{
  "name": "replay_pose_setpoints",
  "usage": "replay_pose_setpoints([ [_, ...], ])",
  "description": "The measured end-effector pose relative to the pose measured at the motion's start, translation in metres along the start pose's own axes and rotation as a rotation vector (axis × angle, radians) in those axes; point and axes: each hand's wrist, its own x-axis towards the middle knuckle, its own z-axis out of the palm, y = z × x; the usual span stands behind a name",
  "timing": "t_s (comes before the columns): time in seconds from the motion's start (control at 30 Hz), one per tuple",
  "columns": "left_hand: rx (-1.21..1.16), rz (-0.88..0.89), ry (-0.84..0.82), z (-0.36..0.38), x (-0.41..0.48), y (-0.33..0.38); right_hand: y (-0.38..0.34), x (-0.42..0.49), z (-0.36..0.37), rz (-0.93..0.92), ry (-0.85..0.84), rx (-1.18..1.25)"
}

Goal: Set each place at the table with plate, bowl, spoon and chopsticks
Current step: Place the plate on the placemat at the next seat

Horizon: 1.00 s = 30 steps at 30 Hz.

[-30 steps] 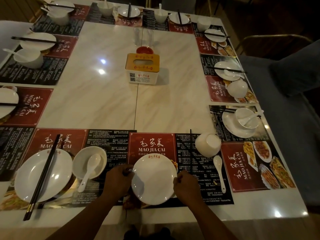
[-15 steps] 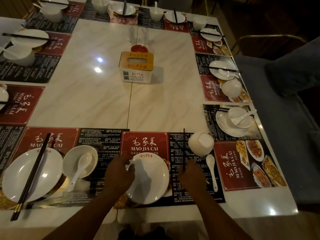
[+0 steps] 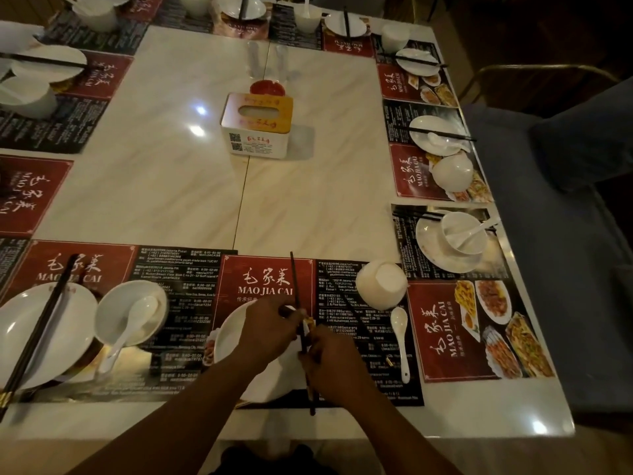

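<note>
Both grips are on the chopsticks (image 3: 295,286)! The left grip (image 3: 270,332) pinches them at mid-length with curled fingers, and the right grip (image 3: 330,363) closes round them just below. The dark pair runs from the near edge of the desk (image 3: 171,183) straight towards its middle, over the right rim of the plate (image 3: 226,337). Whether the sticks touch that rim I cannot tell, because the fingers cover the crossing. Both wrists hide much of the plate too.

The plate lies on a red and black placemat (image 3: 267,279) at the near edge. Just to its right stands an upturned bowl (image 3: 382,284), and the spoon (image 3: 400,337) lies beside it, handle towards the near edge.

The marble top is pale and glossy, with lamp glare on it, and the room is dim. A tissue box (image 3: 257,126) sits at the centre, and something red behind it is too blurred to name.

Towards the near left corner, a second plate (image 3: 68,337) carries chopsticks and is cut off by the frame. A second bowl (image 3: 113,313) beside it holds a spoon. More settings line the right edge, and those along the far edge are dark and smeared. A blue seat (image 3: 548,252) runs alongside the right edge.
</note>
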Motion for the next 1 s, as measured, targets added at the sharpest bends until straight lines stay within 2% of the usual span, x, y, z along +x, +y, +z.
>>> replay_pose_setpoints([
  [0.1, -0.02, -0.071, 0.057, -0.014, -0.008, -0.011, 0.012, 0.009, -0.013, 0.071, 0.036, -0.026],
  [0.17, 0.02, -0.109, 0.072, -0.026, -0.012, -0.022, 0.035, 0.02, -0.028, 0.06, 0.225, -0.227],
  [0.23, 0.096, -0.137, 0.074, -0.038, -0.017, -0.034, 0.057, 0.031, -0.039, 0.085, 0.307, -0.381],
  [0.4, 0.158, -0.204, 0.064, -0.048, -0.018, -0.051, 0.077, 0.042, -0.035, 0.131, 0.221, -0.623],
  [0.57, 0.208, -0.173, 0.035, -0.049, -0.011, -0.05, 0.069, 0.045, -0.033, 0.087, 0.161, -0.503],
  [0.73, 0.203, -0.142, -0.024, -0.048, -0.003, -0.05, 0.022, 0.031, -0.017, 0.148, 0.207, -0.122],
  [0.87, 0.243, -0.083, -0.077, -0.052, 0.002, -0.054, -0.011, 0.014, 0.022, 0.179, 0.086, -0.036],
  [1.0, 0.312, 0.013, -0.05, -0.068, 0.004, -0.06, -0.023, 0.006, 0.06, 0.168, 0.1, -0.011],
])
